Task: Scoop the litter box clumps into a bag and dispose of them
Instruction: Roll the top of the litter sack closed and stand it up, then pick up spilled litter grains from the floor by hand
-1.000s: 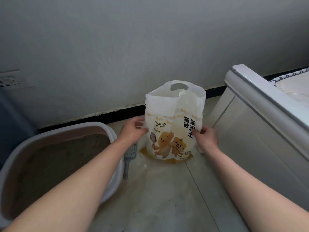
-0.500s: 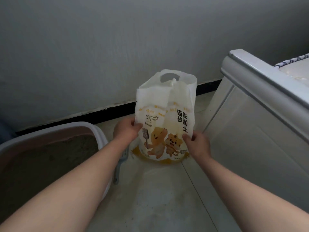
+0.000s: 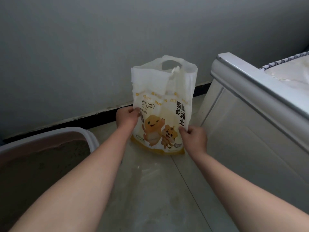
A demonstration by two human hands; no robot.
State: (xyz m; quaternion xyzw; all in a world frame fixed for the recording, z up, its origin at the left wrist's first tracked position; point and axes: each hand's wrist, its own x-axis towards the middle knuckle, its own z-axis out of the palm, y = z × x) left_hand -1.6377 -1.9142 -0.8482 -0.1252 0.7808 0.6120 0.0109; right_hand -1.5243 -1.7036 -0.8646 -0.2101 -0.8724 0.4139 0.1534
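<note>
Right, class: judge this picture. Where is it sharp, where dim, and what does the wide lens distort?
Head view: bag print sharp; litter box dim at lower left; forearms stretched large toward the bottom edge; soft light, no hard shadows.

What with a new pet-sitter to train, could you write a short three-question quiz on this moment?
1. True or false: the left hand and the right hand both grip the cat litter bag.
2. Seen from the person, the litter box lies on which side of the bag? A. left B. right C. behind it
3. Fill in: the English words printed on the bag read "______ CAT LITTER".

Key: 1. True. 2. A. 3. BENTONITE.
</note>
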